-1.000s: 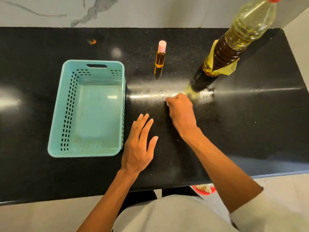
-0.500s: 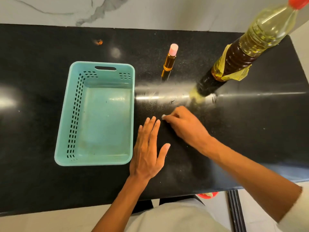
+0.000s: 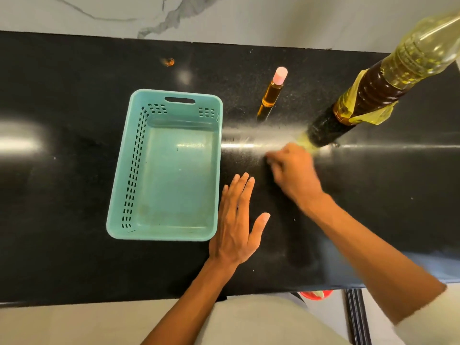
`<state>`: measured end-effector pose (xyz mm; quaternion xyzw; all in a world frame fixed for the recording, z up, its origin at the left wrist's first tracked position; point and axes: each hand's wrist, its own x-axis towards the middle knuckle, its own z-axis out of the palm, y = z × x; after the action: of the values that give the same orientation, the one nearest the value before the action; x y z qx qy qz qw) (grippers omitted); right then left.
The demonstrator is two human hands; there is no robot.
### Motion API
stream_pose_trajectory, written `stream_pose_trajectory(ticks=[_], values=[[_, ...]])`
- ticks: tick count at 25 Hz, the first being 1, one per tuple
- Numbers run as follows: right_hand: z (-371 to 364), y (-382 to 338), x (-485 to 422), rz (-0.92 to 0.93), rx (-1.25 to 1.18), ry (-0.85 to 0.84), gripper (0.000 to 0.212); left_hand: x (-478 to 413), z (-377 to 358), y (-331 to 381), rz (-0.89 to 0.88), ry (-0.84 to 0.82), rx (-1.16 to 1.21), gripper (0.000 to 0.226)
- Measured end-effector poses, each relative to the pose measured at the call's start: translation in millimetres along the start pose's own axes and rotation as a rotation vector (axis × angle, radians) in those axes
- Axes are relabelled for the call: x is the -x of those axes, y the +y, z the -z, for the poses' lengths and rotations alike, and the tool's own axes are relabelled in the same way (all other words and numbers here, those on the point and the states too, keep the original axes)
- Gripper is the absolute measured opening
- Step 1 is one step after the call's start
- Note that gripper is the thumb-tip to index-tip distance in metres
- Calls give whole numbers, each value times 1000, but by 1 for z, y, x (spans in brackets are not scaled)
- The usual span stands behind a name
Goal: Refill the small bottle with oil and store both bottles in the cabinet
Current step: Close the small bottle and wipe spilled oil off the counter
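A small amber oil bottle (image 3: 271,97) with a pink cap stands upright at the back middle of the black counter (image 3: 74,257). To its right stands the tall large oil bottle (image 3: 373,93), with yellow oil and a torn yellow label. My left hand (image 3: 236,220) lies flat on the counter, fingers straight, just right of the basket. My right hand (image 3: 295,170) is blurred, its fingers curled with the tips down on the counter near the large bottle's base. I see nothing held in it. Neither hand touches a bottle.
A teal plastic basket (image 3: 119,170) sits to the left of my hands, nothing inside it. A marble wall (image 3: 249,16) backs the counter. Below the counter's front edge a red object (image 3: 315,293) shows on the floor.
My right hand slid towards me along the counter, then back out towards the large bottle's base. The left hand stayed flat, and the camera view shifted a little.
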<state>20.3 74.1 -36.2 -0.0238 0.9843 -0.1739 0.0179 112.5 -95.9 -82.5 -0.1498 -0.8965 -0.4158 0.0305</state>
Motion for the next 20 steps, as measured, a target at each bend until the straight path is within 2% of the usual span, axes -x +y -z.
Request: stream_pose_trajectory(ticks=[1, 2, 3, 6, 7, 9, 11, 12, 13, 14, 15, 18, 19, 20], values=[[-10, -18, 19, 190, -30, -65, 18, 0, 0, 0, 3, 1, 11, 67], [-12, -23, 28, 301, -64, -101, 20, 1, 1, 0, 7, -1, 18, 67], [-6, -22, 21, 324, -66, -111, 22, 2, 1, -1, 5, -5, 20, 67], [8, -13, -60, 15, 56, 18, 25, 0, 1, 0, 9, -7, 16, 67], [3, -21, -70, 25, 59, -11, 25, 0, 0, 0, 13, -5, 19, 67], [-14, -51, -44, 288, 35, -135, 19, 2, -1, -3, 16, 7, 27, 67], [-13, -36, -10, 395, -64, -196, 12, 3, -1, -6, 24, 14, 18, 68], [-5, -18, -13, 350, -90, -127, 13, 2, -1, -7, 29, 12, 10, 69], [1, -2, -27, 209, -66, -2, 14, 1, -1, -7, 33, 9, 1, 69], [3, 2, -38, 92, -32, 45, 15, 0, -1, -7, 38, 7, -6, 69], [1, -4, -42, 76, -19, 21, 16, 0, -2, -7, 44, 8, -9, 69], [-19, -32, -20, 379, -75, -137, 18, 2, -2, -6, 36, 13, 11, 70], [-16, -25, -23, 371, -67, -147, 18, 3, -2, -7, 33, 12, 7, 70], [-9, -11, -36, 260, -41, -94, 19, 2, -2, -7, 34, 11, -2, 70]])
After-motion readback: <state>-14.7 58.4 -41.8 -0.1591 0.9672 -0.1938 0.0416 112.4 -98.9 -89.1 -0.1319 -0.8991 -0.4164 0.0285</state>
